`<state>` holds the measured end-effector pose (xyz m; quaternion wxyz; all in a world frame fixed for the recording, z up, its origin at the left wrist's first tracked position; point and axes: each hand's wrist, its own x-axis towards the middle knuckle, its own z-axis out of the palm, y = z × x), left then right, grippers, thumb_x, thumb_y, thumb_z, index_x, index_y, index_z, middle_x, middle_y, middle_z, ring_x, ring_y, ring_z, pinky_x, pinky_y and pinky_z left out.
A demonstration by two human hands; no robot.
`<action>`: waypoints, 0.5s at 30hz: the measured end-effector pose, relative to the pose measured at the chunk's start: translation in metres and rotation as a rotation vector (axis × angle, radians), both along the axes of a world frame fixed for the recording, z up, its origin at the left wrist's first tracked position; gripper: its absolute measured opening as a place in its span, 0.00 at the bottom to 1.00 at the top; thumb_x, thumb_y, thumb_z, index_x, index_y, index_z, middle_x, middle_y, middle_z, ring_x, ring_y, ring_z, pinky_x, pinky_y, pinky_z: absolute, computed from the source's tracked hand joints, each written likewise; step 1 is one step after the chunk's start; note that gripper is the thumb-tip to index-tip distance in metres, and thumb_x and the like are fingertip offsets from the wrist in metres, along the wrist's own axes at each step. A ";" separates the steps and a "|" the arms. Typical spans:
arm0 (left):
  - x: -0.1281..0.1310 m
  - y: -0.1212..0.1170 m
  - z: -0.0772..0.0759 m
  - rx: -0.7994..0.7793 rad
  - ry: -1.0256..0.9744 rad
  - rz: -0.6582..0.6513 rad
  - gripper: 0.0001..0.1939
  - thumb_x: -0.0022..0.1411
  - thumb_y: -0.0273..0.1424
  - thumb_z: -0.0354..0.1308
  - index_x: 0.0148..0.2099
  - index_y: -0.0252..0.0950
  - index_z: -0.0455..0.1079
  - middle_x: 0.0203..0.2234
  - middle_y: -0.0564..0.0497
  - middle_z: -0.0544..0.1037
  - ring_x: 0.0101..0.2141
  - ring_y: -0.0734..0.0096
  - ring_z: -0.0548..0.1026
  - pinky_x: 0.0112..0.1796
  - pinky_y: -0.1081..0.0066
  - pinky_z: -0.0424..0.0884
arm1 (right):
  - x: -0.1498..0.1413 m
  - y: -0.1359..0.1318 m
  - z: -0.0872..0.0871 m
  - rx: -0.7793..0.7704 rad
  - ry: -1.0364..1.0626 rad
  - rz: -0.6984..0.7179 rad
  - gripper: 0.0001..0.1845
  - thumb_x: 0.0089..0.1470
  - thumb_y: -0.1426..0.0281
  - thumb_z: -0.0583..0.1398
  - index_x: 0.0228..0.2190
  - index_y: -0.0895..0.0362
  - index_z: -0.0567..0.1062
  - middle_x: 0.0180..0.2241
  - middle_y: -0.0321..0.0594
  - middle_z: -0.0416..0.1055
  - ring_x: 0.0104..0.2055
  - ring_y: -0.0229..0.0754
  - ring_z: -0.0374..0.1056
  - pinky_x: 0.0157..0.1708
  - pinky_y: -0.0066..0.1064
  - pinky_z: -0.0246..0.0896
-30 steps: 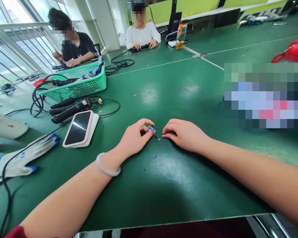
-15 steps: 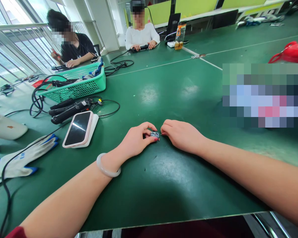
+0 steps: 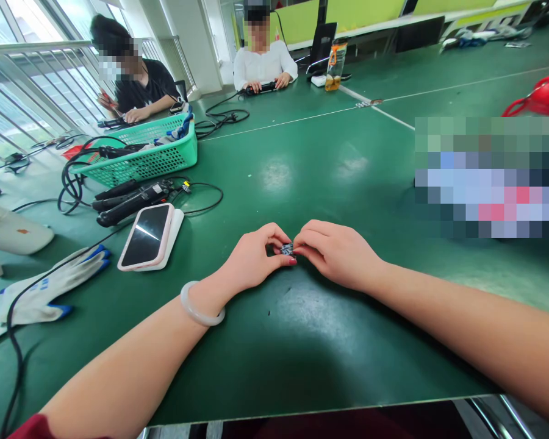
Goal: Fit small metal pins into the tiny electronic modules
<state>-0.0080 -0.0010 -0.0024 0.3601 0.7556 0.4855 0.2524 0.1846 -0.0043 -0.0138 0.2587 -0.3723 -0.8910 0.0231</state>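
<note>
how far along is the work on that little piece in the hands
Done: the small piece looks gripped in the left hand. In hand: the right hand has its fingertips at the piece's edge. Left: seemingly unfinished, as both hands are on it; fingers hide too much to say more.

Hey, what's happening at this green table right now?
The left hand holds a small circuit-board-like piece low over the green table, and the right hand meets it with its fingers pinched at the piece's edge. A phone and a glove lie off to the left. Across the table, two people handle dark tools.
</note>
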 end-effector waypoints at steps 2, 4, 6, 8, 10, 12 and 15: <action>-0.001 0.001 -0.001 0.019 0.015 0.028 0.13 0.49 0.33 0.65 0.37 0.37 0.68 0.29 0.55 0.76 0.30 0.74 0.72 0.35 0.71 0.67 | 0.003 0.001 0.000 -0.048 -0.012 -0.014 0.09 0.59 0.71 0.54 0.31 0.57 0.74 0.31 0.39 0.71 0.32 0.39 0.66 0.32 0.29 0.59; -0.002 0.003 -0.002 0.037 0.028 0.056 0.13 0.49 0.33 0.65 0.37 0.37 0.68 0.29 0.55 0.76 0.30 0.73 0.72 0.35 0.71 0.67 | 0.005 0.003 0.000 -0.111 -0.047 -0.009 0.09 0.58 0.72 0.55 0.30 0.56 0.75 0.31 0.38 0.71 0.33 0.39 0.66 0.32 0.30 0.59; -0.002 0.004 -0.003 0.041 0.036 0.072 0.13 0.49 0.33 0.65 0.37 0.37 0.67 0.29 0.55 0.75 0.30 0.73 0.72 0.35 0.71 0.67 | 0.006 0.004 -0.002 -0.167 -0.076 0.000 0.08 0.57 0.71 0.56 0.32 0.55 0.76 0.33 0.38 0.71 0.34 0.39 0.67 0.33 0.30 0.59; -0.003 0.005 -0.004 0.037 0.044 0.075 0.13 0.49 0.34 0.65 0.37 0.37 0.67 0.28 0.55 0.75 0.30 0.74 0.72 0.35 0.71 0.67 | 0.005 0.006 -0.004 -0.203 -0.096 0.000 0.07 0.57 0.70 0.57 0.34 0.54 0.76 0.34 0.38 0.70 0.34 0.39 0.67 0.34 0.30 0.59; -0.003 0.005 -0.004 0.037 0.049 0.078 0.13 0.49 0.34 0.65 0.37 0.37 0.67 0.28 0.55 0.75 0.29 0.74 0.72 0.34 0.71 0.67 | 0.004 0.008 -0.005 -0.225 -0.111 -0.001 0.07 0.57 0.70 0.57 0.33 0.54 0.76 0.34 0.37 0.70 0.33 0.38 0.67 0.33 0.30 0.59; -0.003 0.004 -0.004 0.038 0.054 0.079 0.13 0.49 0.34 0.65 0.37 0.37 0.67 0.29 0.55 0.75 0.29 0.74 0.72 0.34 0.71 0.67 | 0.002 0.009 -0.005 -0.232 -0.124 -0.003 0.08 0.57 0.70 0.57 0.31 0.54 0.76 0.33 0.37 0.70 0.32 0.37 0.66 0.32 0.29 0.58; -0.004 0.004 -0.005 0.040 0.061 0.075 0.13 0.49 0.34 0.65 0.37 0.38 0.67 0.29 0.55 0.75 0.29 0.74 0.72 0.34 0.71 0.67 | 0.001 0.010 -0.005 -0.204 -0.162 0.005 0.08 0.58 0.70 0.56 0.30 0.55 0.75 0.33 0.37 0.69 0.32 0.37 0.65 0.31 0.29 0.56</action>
